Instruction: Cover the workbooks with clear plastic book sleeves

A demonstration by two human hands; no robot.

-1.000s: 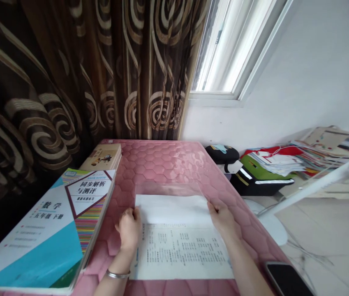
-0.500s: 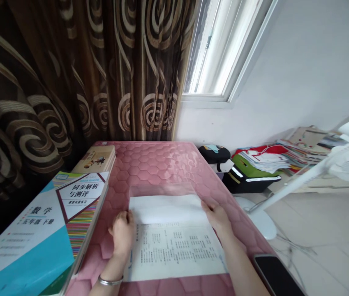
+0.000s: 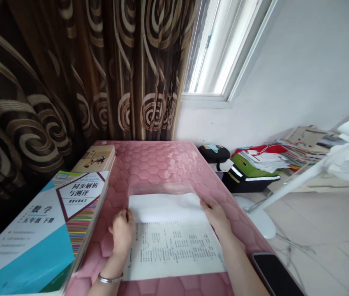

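A printed paper sheet (image 3: 174, 242) lies inside a clear plastic sleeve (image 3: 158, 188) on the pink quilted table (image 3: 156, 162). My left hand (image 3: 121, 232) grips the sheet's left edge, fingers curled over it, a silver bracelet on the wrist. On the other side, my right hand (image 3: 216, 216) pinches the right edge where sheet and sleeve meet. The sleeve's open end reaches past the paper toward the window.
A large blue and white workbook (image 3: 38, 234) lies at the left, a smaller book (image 3: 95, 158) behind it. A black phone (image 3: 274, 275) rests at the table's right corner. Beyond the table are a brown swirl curtain (image 3: 69, 70), stacked books on the floor (image 3: 273, 160) and a white fan (image 3: 340, 164).
The hands and paper have barely moved on the table; the paper's top edge sits slightly further into the sleeve. The view shifted a little to the right since the earliest frame.
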